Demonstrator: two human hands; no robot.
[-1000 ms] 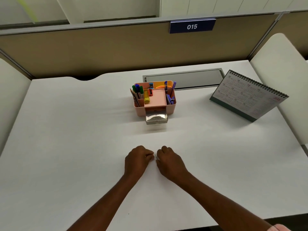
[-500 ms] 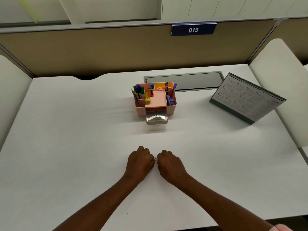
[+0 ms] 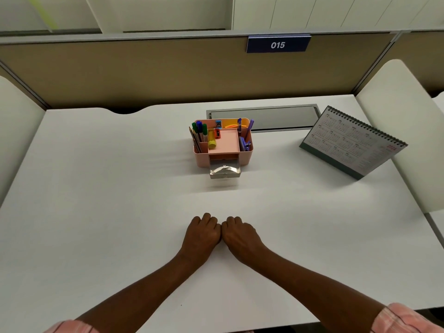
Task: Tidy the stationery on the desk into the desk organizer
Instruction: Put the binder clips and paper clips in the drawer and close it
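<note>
Both hands, left hand [image 3: 201, 233] and right hand [image 3: 240, 235], are resting curled and touching, well in front of the pink desk organizer [image 3: 222, 141], contents indiscernible; its clear drawer [image 3: 224, 169] is standing open, likely awaiting closure.

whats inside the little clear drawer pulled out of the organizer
A few metal paper clips lie in the clear drawer. Its rear part, under the pink organizer, is hidden.
</note>
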